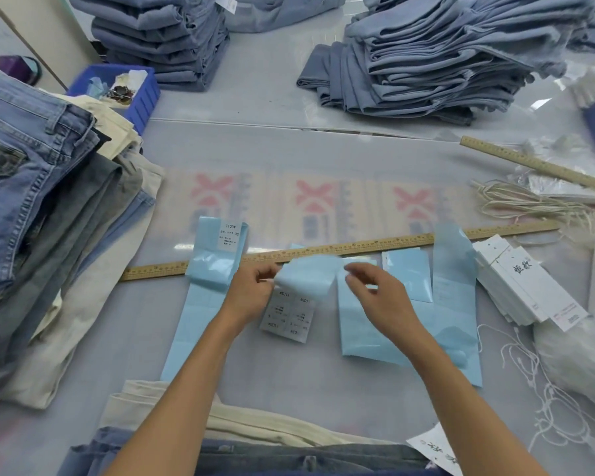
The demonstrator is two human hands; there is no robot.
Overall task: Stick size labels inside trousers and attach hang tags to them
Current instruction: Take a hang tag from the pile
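Head view, only one. Left hand (251, 297) pinches the near-left corner of a pale blue backing strip (306, 274), lifted and blurred btwn both hands. Right hand (375, 293) hovers at the strip's other end, fingers curled; contact w/ strip is blurred, cannot tell if it grips. Prob peeling or sorting to get at a sticker.

Just under the left hand's fingers lies a small sheet of size labels (287, 316), print facing up, handy for peeling. More blue backing sheets (454, 286) lie flat under and right of the right hand; one curled strip w/ an XS label (229, 237) sits beyond the left hand. Hang tags (526, 290) stacked far right of the right hand, strings (529, 201) beyond them, so all supplies are within reach.

Trousers (265, 424) lie nearest the person, under the forearms, waiting; no label seen on them yet.

Surface: grey table (323, 159) under clear plastic film, a wooden ruler (358, 245) lying across just beyond the hands. Folded jeans piles left (31, 166) and far ahead (443, 56); blue bin (141, 97) far left ahead. Looks like a garment workshop.
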